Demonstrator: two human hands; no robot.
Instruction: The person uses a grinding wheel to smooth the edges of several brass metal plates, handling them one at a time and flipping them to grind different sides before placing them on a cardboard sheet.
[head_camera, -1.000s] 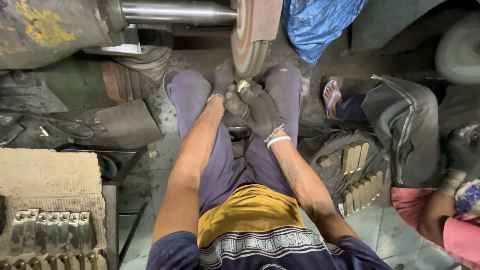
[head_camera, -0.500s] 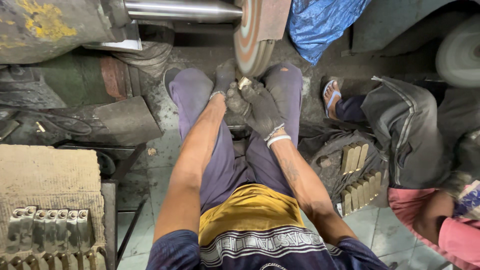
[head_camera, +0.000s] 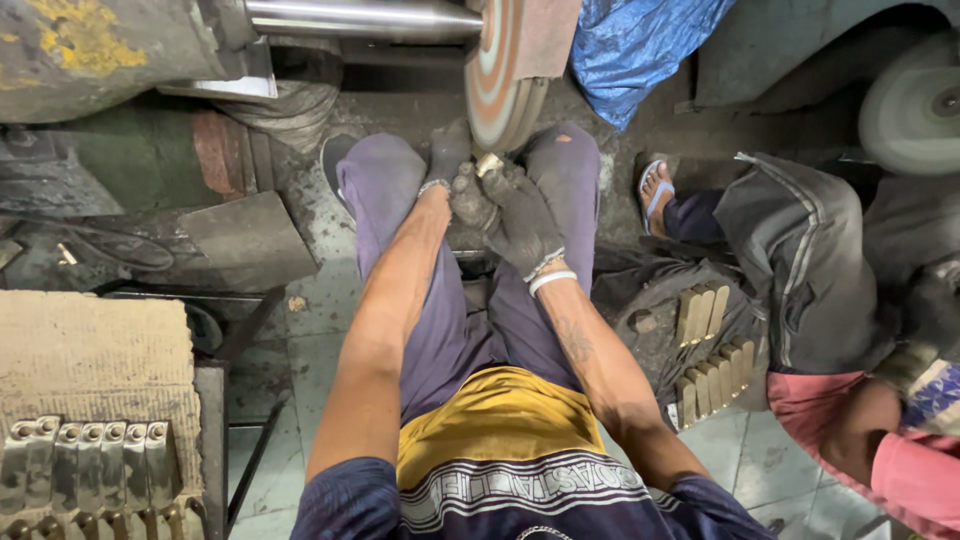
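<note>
Right hand (head_camera: 525, 225), dark-gloved, closes on small brass-coloured metal part (head_camera: 489, 164) | left hand (head_camera: 450, 165), gloved, braces same part | part stays pressed against striped spinning buffing wheel (head_camera: 503, 75), as a second ago | polishing pass continues between purple-trousered knees (head_camera: 385, 175).

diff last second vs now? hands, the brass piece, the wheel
Barely any change. Both gloved hands, left hand and right hand, keep the small brass piece pressed at the lower edge of the polishing wheel; nothing taken up or let go. The view only drifted slightly. The rows of metal parts and brass blocks lie as before.
</note>
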